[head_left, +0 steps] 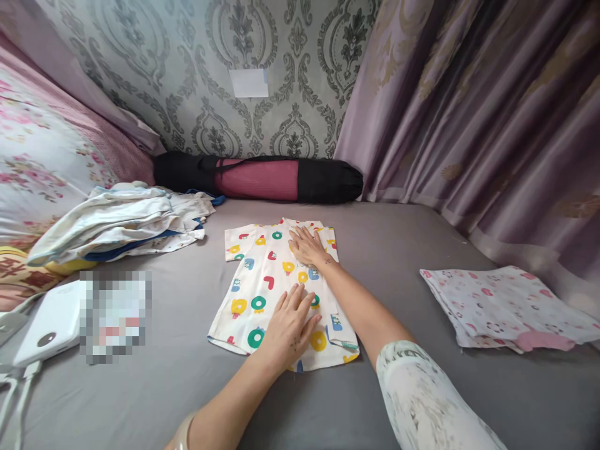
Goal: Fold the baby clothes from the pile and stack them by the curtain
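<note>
A small white short-sleeved shirt [248, 287] with colourful letter-like prints lies spread on the grey sheet, its collar pointing away from me. My left hand [293, 325] rests flat on the lower middle of the shirt, fingers stretched out. Farther up, my right hand [307, 245] lies flat on the upper right part, just below the collar, with its fingers apart. The right side of the shirt is folded inward, and my right forearm hides part of that edge. Neither hand grips the cloth.
Loose clothes [126, 215] are heaped at the left, near a white power bank [54, 322] with cables and a blurred-out item. A folded printed cloth [506, 306] lies at the right. Against the wall stretches a black and dark-red bag [257, 178]; curtains [445, 112] hang to its right.
</note>
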The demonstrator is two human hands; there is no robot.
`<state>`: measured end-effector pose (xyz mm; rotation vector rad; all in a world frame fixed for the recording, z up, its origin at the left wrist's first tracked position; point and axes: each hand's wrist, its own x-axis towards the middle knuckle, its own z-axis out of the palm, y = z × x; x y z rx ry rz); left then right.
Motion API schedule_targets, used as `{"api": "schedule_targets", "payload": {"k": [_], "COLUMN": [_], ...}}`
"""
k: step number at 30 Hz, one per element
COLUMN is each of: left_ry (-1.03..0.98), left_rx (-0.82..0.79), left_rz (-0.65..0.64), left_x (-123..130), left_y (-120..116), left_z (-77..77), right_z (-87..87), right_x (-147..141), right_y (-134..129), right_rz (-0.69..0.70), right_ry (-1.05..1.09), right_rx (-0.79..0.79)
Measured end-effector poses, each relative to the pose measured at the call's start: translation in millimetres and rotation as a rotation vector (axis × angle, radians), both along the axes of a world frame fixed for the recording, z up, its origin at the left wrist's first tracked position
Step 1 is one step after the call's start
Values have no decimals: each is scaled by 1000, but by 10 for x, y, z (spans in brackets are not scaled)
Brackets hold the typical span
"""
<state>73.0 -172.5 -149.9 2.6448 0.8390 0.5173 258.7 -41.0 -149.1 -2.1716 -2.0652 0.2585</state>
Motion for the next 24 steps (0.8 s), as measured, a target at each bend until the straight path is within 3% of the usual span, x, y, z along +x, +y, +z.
{"api": "schedule_targets", "payload": {"k": [5, 11, 15, 19, 24], "left_ry": [-31, -60, -28, -33, -37], "left_rx": [12, 14, -13, -28, -55], "left_rz": [2, 20, 26, 23, 35], "left_x": [-18, -21, -20, -31, -49], "left_y": [14, 24, 39, 48, 56], "left_z": [-34, -81, -82, -56, -18], "right_z": [14, -57, -114, -8, 74], "right_x": [94, 385, 451, 499, 455], "right_y": [19, 50, 69, 13, -418], "right_rz": [-14, -307, -310, -290, -250], "right_ry": [84, 5, -18, 62, 47], "right_rx": [10, 48, 21, -30, -16]}}
